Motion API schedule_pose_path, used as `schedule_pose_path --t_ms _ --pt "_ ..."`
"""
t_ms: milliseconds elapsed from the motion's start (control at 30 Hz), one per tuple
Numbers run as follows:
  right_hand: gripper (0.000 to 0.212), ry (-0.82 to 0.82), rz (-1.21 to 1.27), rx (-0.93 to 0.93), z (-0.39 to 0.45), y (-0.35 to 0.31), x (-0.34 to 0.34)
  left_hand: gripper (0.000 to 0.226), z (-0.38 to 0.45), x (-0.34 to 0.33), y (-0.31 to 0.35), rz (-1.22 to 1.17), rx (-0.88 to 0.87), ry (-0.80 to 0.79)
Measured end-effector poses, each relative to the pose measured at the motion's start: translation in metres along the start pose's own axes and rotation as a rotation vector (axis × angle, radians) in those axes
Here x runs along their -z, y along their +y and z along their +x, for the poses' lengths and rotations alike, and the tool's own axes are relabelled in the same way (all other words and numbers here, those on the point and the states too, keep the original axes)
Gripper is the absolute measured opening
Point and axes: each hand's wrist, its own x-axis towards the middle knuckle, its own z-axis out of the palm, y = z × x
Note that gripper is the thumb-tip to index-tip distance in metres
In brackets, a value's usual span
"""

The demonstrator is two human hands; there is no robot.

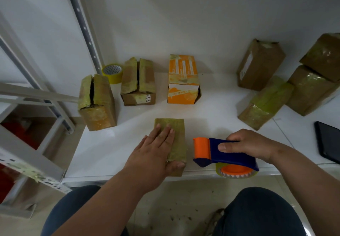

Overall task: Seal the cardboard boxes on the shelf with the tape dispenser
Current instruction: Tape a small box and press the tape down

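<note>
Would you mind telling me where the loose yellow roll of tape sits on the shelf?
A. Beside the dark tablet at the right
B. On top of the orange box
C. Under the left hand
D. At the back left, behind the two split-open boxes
D: the loose yellow roll of tape stands by the upright post at the back left, behind the split-open boxes and.

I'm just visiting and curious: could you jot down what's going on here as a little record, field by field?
Setting: white shelf against a white wall
Left hand: pressed flat on a small taped box at the shelf's front edge
Right hand: gripping a blue and orange tape dispenser beside that box
Boxes with open top seams: two brown boxes at the left
Other boxes: orange box in the middle, a group of taped brown boxes at the right
Spare tape roll: yellow, back left
Dark flat device: far right
</note>
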Motion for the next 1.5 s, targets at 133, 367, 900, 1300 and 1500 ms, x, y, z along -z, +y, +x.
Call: schedule_pose_path --t_ms 133,367,900,1300,1500 --pt "0.053 0.006 0.062 -0.004 -0.002 0.006 0.005 0.094 0.000 0.000 -0.001 -0.025 -0.002 0.010" --pt "0.050 -0.003 0.055 0.000 -0.008 0.001 0.010 0.094 0.001 -0.003 -0.003 -0.046 -0.005 0.030" --pt "0.038 -0.096 -0.096 -0.153 0.015 -0.033 0.002 0.092 0.002 -0.004 0.000 -0.091 -0.005 0.012" --pt "0.039 -0.127 0.203 -0.264 0.020 -0.011 -0.015 0.095 0.003 -0.001 0.001 -0.053 0.006 -0.027" --pt "0.045 0.115 0.246 -0.238 0.013 -0.007 -0.012 0.111 0.002 -0.002 -0.002 -0.117 0.013 -0.032"
